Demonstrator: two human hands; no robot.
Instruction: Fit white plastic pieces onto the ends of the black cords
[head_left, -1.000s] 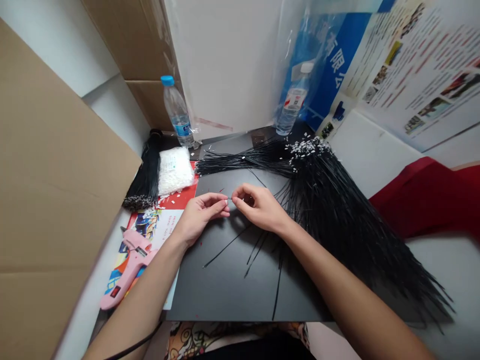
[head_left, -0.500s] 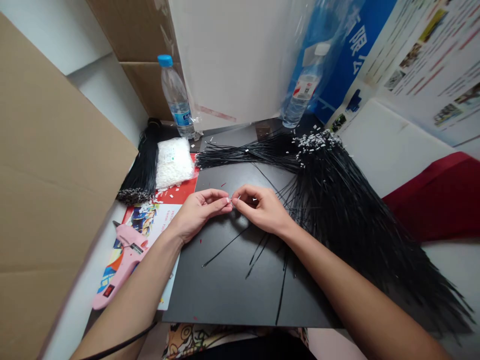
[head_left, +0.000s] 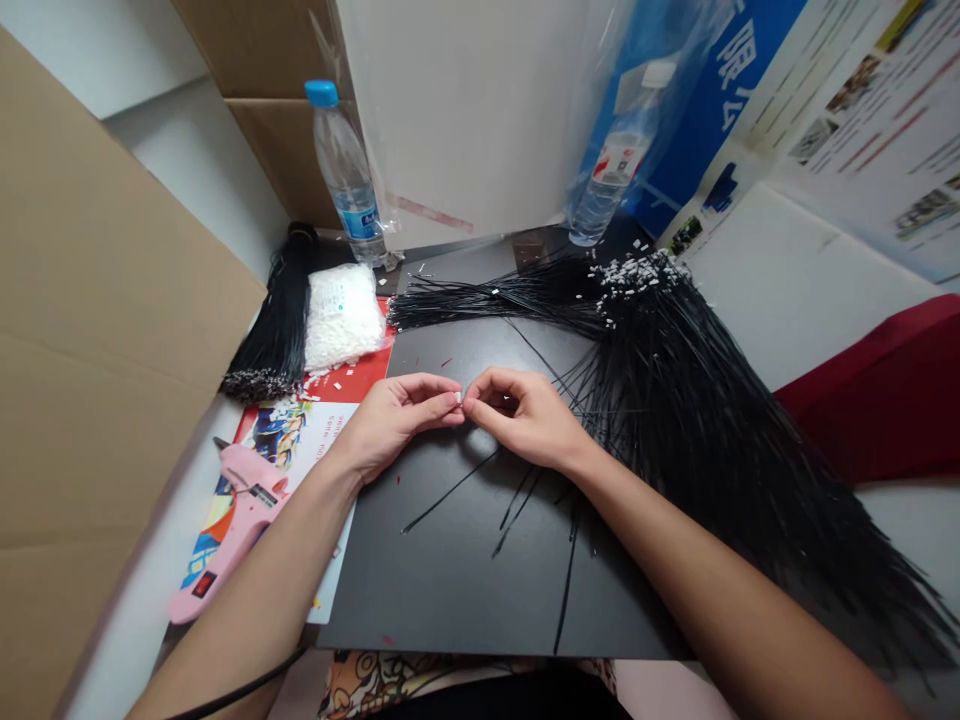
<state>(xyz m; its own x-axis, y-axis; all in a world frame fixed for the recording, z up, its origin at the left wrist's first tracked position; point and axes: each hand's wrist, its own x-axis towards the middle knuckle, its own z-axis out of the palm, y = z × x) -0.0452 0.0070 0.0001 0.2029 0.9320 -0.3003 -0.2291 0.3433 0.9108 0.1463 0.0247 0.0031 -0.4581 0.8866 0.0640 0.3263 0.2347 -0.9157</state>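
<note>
**Black cord meets white tip between two pinched hands**

Black covers most of the head view: a dark sheet [head_left: 450,590] lies on the table, and both hands work just above its far half. The left hand [head_left: 397,420] has thumb and forefinger closed tight on what looks like a small white piece [head_left: 459,398]. The right hand [head_left: 529,415] is pinched shut on the end of a thin black cord [head_left: 487,462], whose length trails back under the wrist onto the sheet. The fingertips of the two hands touch, so the joint itself is too small to make out.

A few loose cords [head_left: 566,590] lie near the right forearm. A big fan of cords [head_left: 712,430], many with white tips, spreads to the right. To the left sit a bag of white pieces [head_left: 343,318], a tied bundle of cords [head_left: 274,335] and a pink glue gun [head_left: 232,520].

Done well, this step seems to call for gripping the cord close to its end so it stays stiff, and holding the white piece square to it.
</note>
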